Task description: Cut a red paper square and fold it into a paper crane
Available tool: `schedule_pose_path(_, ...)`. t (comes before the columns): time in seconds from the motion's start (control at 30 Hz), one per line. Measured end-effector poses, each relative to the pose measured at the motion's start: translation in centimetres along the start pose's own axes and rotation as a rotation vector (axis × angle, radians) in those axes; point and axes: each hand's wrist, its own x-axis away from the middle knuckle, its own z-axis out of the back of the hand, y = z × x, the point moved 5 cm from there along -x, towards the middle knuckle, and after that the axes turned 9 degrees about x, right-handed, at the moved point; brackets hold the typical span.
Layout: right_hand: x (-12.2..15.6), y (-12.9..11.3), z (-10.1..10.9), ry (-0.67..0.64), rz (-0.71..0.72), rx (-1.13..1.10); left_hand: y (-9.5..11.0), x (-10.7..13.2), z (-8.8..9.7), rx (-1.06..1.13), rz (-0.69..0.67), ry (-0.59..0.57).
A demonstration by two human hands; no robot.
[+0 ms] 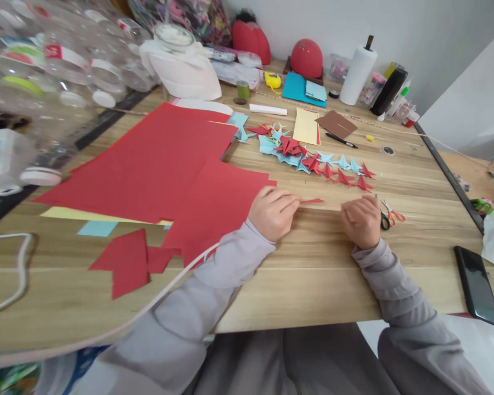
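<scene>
My left hand (273,212) pinches a thin folded strip of red paper (312,201) that points to the right. It is just off the right edge of a pile of large red paper sheets (189,159). My right hand (360,220) is closed on the bare wood to the right, its fingertips curled under, so what it may hold is hidden. Just beyond it lie scissors with orange handles (393,216) and a black-handled pair (385,220), partly covered by the hand. Behind both hands, folded red paper cranes (342,177) and light blue paper cranes (343,162) lie in rows.
Small red paper squares (129,263) lie at left, near a white cable (164,302). Yellow paper (307,125), brown paper (337,124) and a black pen (341,140) sit farther back. Plastic bottles (69,60) crowd the left; a phone (476,285) is at right.
</scene>
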Motion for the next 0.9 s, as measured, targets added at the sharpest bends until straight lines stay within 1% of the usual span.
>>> schedule_pose_path(0.03, 0.0, 0.5, 0.2, 0.037, -0.07, -0.003, -0.2, 0.1, 0.1, 0.02, 0.035, 0.017)
schedule_pose_path(0.07, 0.1, 0.8, 0.3, 0.044, -0.117, -0.028, -0.3, 0.1, 0.2, 0.049, 0.071, 0.031)
schedule_pose_path(0.13, 0.0, 0.1, 0.3, 0.013, -0.142, -0.158, 0.0, 0.1, -0.2, 0.147, 0.097, 0.022)
schedule_pose_path(0.23, -0.1, -1.9, -0.4, -0.126, -0.155, -0.399, 1.1, -0.1, -1.0, 0.332, 0.126, -0.009)
schedule_pose_path(0.3, 0.0, -2.8, -0.9, -0.198, -0.205, -0.468, 1.5, -0.2, -1.6, 0.429, 0.174, -0.032)
schedule_pose_path(0.4, 0.2, -2.4, -1.5, -0.256, -0.35, -0.512, 1.1, -0.2, -1.6, 0.534, 0.282, -0.018)
schedule_pose_path(0.5, 0.4, -1.2, -1.6, -0.236, -0.469, -0.566, 0.0, -0.2, -1.1, 0.61, 0.374, 0.058)
schedule_pose_path(0.6, 0.6, -0.6, -1.8, -0.228, -0.54, -0.641, -0.9, -0.1, -0.7, 0.651, 0.446, 0.096)
schedule_pose_path(0.73, 0.8, -0.5, -2.2, -0.234, -0.602, -0.719, -1.5, 0.1, -0.5, 0.675, 0.523, 0.115)
schedule_pose_path(0.83, 0.9, 0.1, -2.3, -0.199, -0.669, -0.755, -1.9, 0.5, -0.3, 0.68, 0.611, 0.16)
schedule_pose_path(0.9, 1.1, 0.6, -2.4, -0.172, -0.716, -0.783, -2.1, 0.7, 0.0, 0.639, 0.628, 0.194)
